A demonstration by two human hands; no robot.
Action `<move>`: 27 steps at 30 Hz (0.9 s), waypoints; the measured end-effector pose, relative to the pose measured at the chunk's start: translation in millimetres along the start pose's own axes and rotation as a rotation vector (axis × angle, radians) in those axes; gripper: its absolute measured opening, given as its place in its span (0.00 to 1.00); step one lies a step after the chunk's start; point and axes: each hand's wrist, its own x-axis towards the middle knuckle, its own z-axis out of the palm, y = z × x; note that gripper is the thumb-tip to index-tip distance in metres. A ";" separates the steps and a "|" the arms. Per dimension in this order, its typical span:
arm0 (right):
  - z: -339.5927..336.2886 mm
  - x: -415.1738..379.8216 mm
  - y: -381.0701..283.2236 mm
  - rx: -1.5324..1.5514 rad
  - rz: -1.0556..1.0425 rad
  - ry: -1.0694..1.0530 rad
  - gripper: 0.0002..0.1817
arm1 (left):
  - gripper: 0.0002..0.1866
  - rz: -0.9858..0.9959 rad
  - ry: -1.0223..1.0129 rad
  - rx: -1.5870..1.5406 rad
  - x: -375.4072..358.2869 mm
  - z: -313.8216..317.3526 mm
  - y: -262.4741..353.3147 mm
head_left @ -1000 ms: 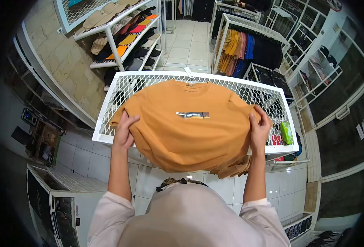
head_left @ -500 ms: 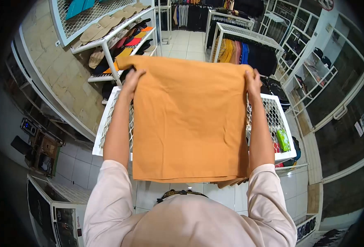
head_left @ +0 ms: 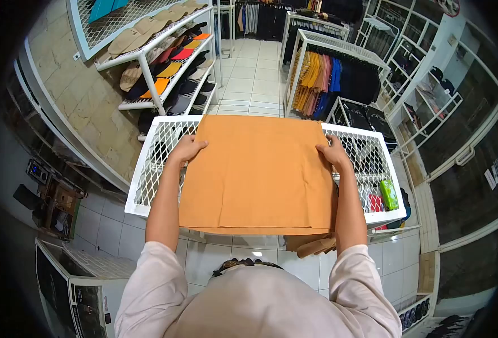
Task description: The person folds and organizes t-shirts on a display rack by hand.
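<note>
An orange garment (head_left: 254,174) lies spread over the white mesh table (head_left: 147,169), its near edge reaching the table's front. My left hand (head_left: 187,149) grips the garment's left side, thumb on top and fingers at or under the edge. On the opposite side, my right hand (head_left: 333,153) holds the garment's right edge in the same way. Part of the cloth (head_left: 316,246) hangs below the front edge at the right.
A green packet (head_left: 388,195) rests at the table's right end. Shelves of caps (head_left: 170,70) stand at the back left. A rack of hanging clothes (head_left: 316,79) is beyond the table, with glass doors (head_left: 474,152) to the right.
Both hands have come down and slightly inward with the orange garment. Its raised far edge has dropped onto the mesh table, and the cloth is flatter.
</note>
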 end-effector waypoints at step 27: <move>-85.8 -243.0 -69.9 0.560 -0.191 0.109 0.27 | 0.20 0.218 0.153 -0.413 -230.7 -46.3 49.9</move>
